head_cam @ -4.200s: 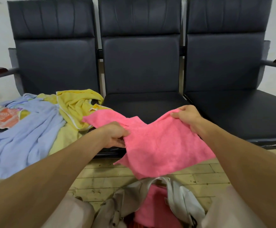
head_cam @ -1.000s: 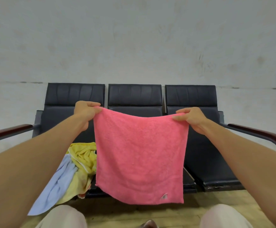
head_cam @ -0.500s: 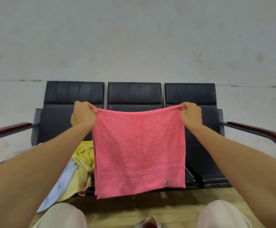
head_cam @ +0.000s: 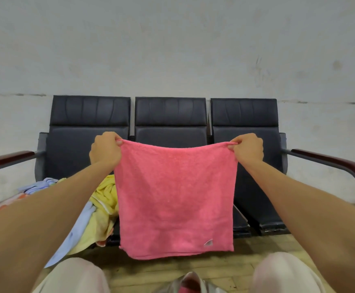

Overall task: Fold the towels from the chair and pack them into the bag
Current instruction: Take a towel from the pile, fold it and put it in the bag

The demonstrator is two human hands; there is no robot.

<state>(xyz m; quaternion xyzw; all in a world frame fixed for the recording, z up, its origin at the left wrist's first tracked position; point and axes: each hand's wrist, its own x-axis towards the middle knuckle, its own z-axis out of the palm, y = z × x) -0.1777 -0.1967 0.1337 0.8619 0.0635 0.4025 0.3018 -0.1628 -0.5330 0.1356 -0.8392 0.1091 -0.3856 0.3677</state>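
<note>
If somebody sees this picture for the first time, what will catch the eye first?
The pink towel hangs flat in the middle of the view, held up by its two top corners: the left hand pinches one and the right hand the other. Behind it stand three black chairs in a row, with a heap of yellow and blue towels on the left seat.

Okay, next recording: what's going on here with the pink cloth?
A person holds a pink towel up by its top corners, the left hand pinching one and the right hand the other. It hangs open and unfolded in front of a row of black chairs. A yellow towel and a blue towel lie heaped on the left seat, waiting. The bag barely shows at the bottom edge.
</note>
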